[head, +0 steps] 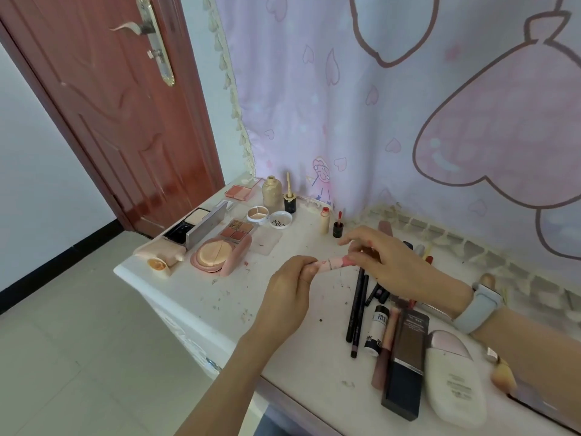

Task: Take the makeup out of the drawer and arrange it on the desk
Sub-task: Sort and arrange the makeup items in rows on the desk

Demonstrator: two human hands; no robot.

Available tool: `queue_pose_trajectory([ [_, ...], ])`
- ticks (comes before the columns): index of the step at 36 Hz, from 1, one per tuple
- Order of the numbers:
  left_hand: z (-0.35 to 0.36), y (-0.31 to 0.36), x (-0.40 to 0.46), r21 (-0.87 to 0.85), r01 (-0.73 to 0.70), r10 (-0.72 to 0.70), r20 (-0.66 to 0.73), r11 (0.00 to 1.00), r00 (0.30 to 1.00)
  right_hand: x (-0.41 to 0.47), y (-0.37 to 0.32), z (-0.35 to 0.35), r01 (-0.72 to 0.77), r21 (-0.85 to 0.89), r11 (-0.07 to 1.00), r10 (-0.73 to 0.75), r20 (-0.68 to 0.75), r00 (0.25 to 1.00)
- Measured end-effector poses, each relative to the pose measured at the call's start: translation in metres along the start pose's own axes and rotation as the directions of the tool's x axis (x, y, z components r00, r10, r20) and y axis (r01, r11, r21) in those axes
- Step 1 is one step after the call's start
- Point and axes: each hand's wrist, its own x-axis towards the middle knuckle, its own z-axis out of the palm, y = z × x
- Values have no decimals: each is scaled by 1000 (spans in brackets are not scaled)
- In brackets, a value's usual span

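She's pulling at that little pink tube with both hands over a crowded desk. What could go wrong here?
If the pink tube gives suddenly between the left hand and right hand, an elbow or hand might knock the small upright red-capped bottle nearby. The black pencils under her right hand could roll. The orange cap sits near the desk edge and may fall.

The door (103, 121) at ten o'clock is glossy reddish wood with a dull metal handle (138, 26). The curtain (408, 105) at twelve is soft matt cloth. The desk (283, 309) looks smooth white, scuffed (crumbs and stains). At four o'clock, a glossy black box (405, 357) and smooth white plastic bottle (452, 382).
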Motion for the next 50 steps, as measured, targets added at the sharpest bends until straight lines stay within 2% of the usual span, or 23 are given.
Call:
queue_pose_trajectory([
  [6, -3, -1, 2, -41, 65, -64, 29, 997, 998, -2, -3, 1, 188, -315, 930, -192, 18, 981],
  [8, -5, -1, 3, -4, 43, -43, 10, 999, 999, -2, -4, 1, 175, -375, 910, -162, 67, 985],
  [12, -7, -2, 2, 125, -45, 42, 23, 991, 999, 3, -6, -1, 84, -505, 859, 28, 210, 977],
  [14, -7, -1, 0, 138, -50, 46, 31, 989, 998, 4, -5, 0, 116, -484, 867, -10, 215, 977],
  [17, -6, 0, -2, 18, 38, -39, 61, 999, 997, 2, -3, 1, 227, -462, 857, -186, 134, 973],
  [20, -2, 1, -1, -89, 171, -159, 133, 981, 978, 0, -1, -1, 332, -535, 777, -336, 94, 937],
  [23, 0, 1, 0, -217, 311, -272, 192, 925, 943, 0, -2, -2, 382, -577, 722, -409, 89, 908],
  [25, 0, 2, 2, -241, 363, -313, 221, 900, 924, 0, -1, -4, 392, -595, 702, -422, 96, 902],
  [27, -1, 1, 4, -168, 321, -282, 221, 932, 934, 1, -1, -4, 341, -531, 776, -341, 102, 935],
  [30, -4, -2, 4, -74, 263, -238, 245, 962, 940, 3, 0, -5, 88, -196, 977, -71, 91, 993],
  [32, -5, -6, 2, -59, 250, -223, 289, 966, 931, 2, 1, -4, -29, -42, 999, 34, 114, 993],
  [35, -3, -6, -3, -37, 161, -140, 331, 986, 933, -1, 0, 3, -79, 91, 993, 65, 152, 986],
  [38, 3, -3, -4, 32, 13, -23, 342, 999, 939, -2, -3, 6, -96, 95, 991, 78, 173, 982],
  [42, 6, -4, -2, 137, -63, 21, 291, 989, 956, 0, -5, 1, -104, 133, 986, 79, 181, 980],
  [50, 7, -11, 1, 126, -64, 30, 259, 990, 966, 0, -1, 5, -87, 121, 989, 60, 218, 974],
])
